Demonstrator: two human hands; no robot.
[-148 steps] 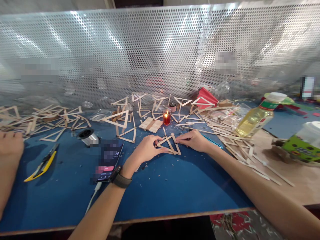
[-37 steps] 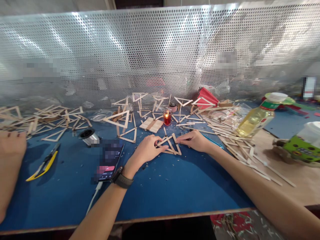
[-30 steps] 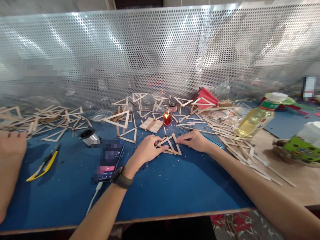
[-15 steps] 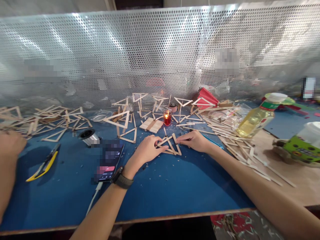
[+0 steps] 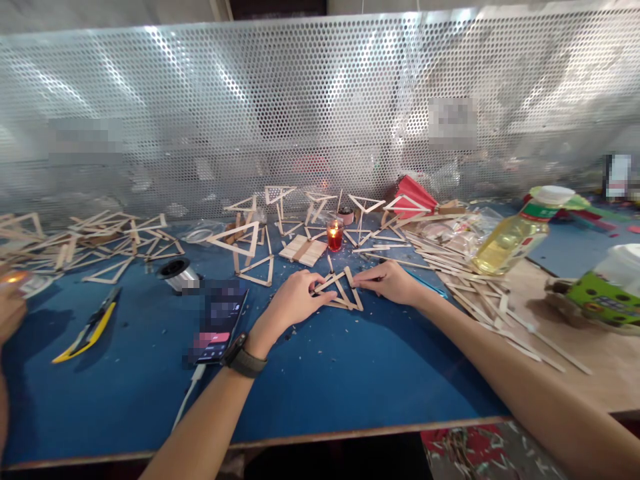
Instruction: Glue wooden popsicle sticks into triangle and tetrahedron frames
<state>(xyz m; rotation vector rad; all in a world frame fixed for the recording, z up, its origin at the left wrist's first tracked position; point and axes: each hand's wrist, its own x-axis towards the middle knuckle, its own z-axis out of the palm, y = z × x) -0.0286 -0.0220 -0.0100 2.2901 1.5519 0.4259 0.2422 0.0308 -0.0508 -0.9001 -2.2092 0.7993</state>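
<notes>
A triangle of wooden craft sticks (image 5: 343,291) lies flat on the blue table top (image 5: 320,373). My left hand (image 5: 291,301), with a dark watch on its wrist, pinches the triangle's left corner with curled fingers. From the right, my right hand (image 5: 389,281) presses its fingertips on the triangle's right side stick. A lit red candle (image 5: 333,235) burns just behind the triangle.
Several finished stick triangles (image 5: 239,241) stand and lie behind and to the left. Loose sticks (image 5: 465,277), an oil bottle (image 5: 511,233) and a green box (image 5: 603,293) fill the right. A phone (image 5: 219,324), tape roll (image 5: 175,272) and yellow cutter (image 5: 87,328) lie left. Another person's hand (image 5: 10,303) is at the far left edge.
My hands and the triangle have stayed put. The other person's hand at the far left has pulled back toward the edge and lower.
</notes>
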